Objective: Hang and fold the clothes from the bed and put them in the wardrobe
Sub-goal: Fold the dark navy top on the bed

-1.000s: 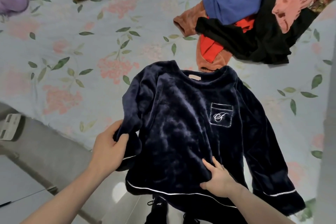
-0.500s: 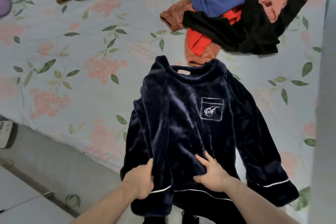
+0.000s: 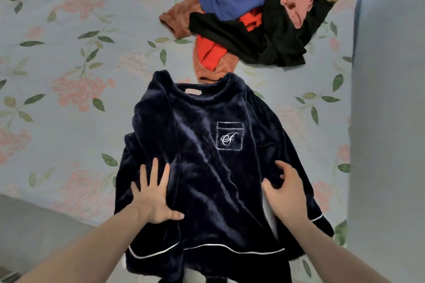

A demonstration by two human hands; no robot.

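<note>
On bed edge: navy velour sweatshirt (image 3: 207, 167) lay front up on the floral bedsheet (image 3: 69, 76), collar away from the person, hem hanging over the near side.
Left sleeve: appeared folded in over the body on the person's left.
Left hand (image 3: 154, 197): fingers straight and spread, palm flat on the folded-in sleeve, gripping nothing.
Right hand (image 3: 285, 193): fingers loosely bent over the fabric by the right sleeve; couldn't tell if it pinched cloth.
Handling: looked soft, plush, thickish, limp; no stiffness, likely light to medium weight. Pile probably slid a bit, folds would spring open.
Grip points: best guess was right cuff or shoulder seam for the next fold, then hem and collar.
Count: 1 sweatshirt spread out, 1 chest pocket (image 3: 230, 135).
Pile of clothes (image 3: 253, 18): at least five colours showed (blue, pink, black, red, rust-brown); exact garment count unclear.
</note>
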